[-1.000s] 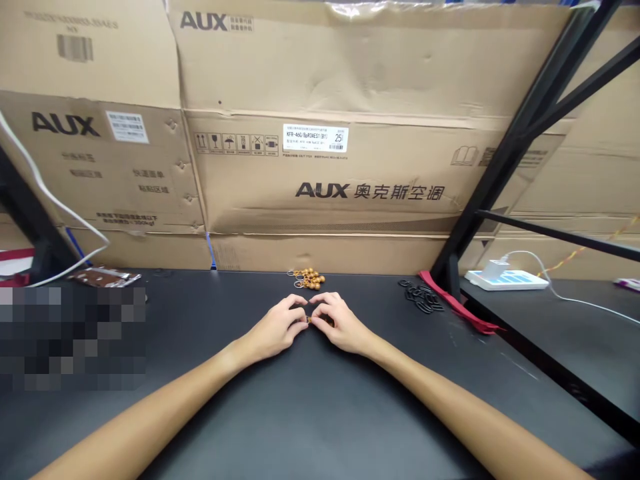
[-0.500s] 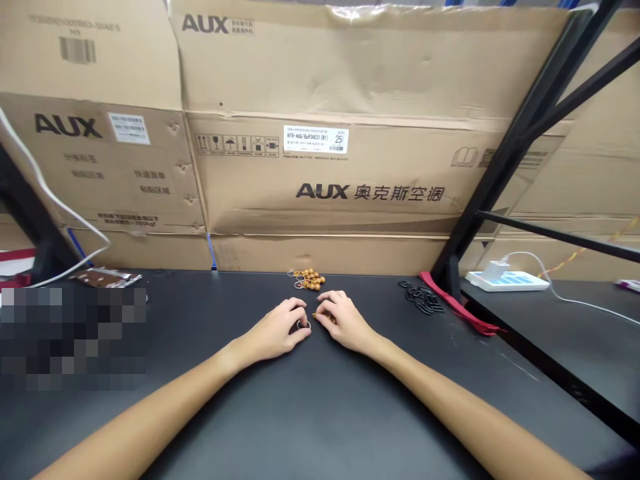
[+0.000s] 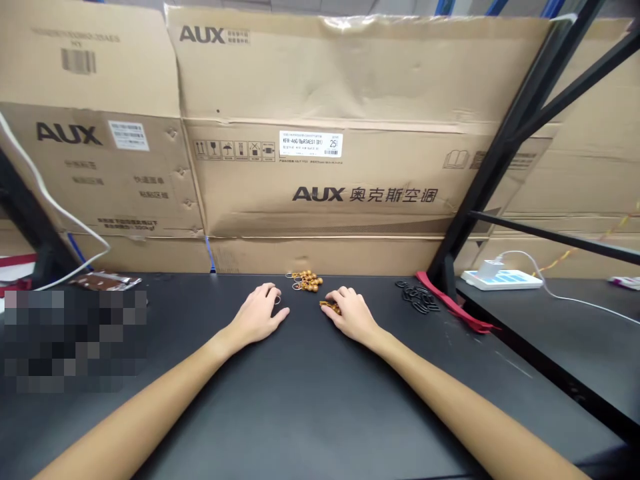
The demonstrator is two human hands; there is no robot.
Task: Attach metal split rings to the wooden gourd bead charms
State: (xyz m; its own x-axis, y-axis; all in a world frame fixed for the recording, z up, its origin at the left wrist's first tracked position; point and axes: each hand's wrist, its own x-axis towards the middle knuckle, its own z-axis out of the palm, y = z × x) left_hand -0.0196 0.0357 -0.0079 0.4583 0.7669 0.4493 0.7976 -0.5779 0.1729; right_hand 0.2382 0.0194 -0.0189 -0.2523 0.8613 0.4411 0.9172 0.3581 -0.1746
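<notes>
My left hand [image 3: 257, 313] is low over the black table, its thumb apart from its curled fingers. A small metal key ring [image 3: 277, 301] shows at those fingers, which appear to hold it. To the right, my right hand [image 3: 353, 313] is closed round a golden-brown beaded pendant [image 3: 330, 305], partly hidden under the fingers. The two hands are apart. Just beyond them lies a pile of golden-brown beaded keychains [image 3: 309, 283], with metal rings at its left side.
A bunch of black loops [image 3: 419, 297] lies at the right beside a red strap [image 3: 455, 305]. Tall cardboard [image 3: 320, 213] walls the back. A black metal frame [image 3: 500, 157] rises at right, near a white power strip [image 3: 505, 280]. A brown packet [image 3: 107, 280] lies at left.
My left hand has moved left and slightly away from me with the ring, its thumb now farther from its fingers. My right hand has shifted slightly right with the beaded pendant.
</notes>
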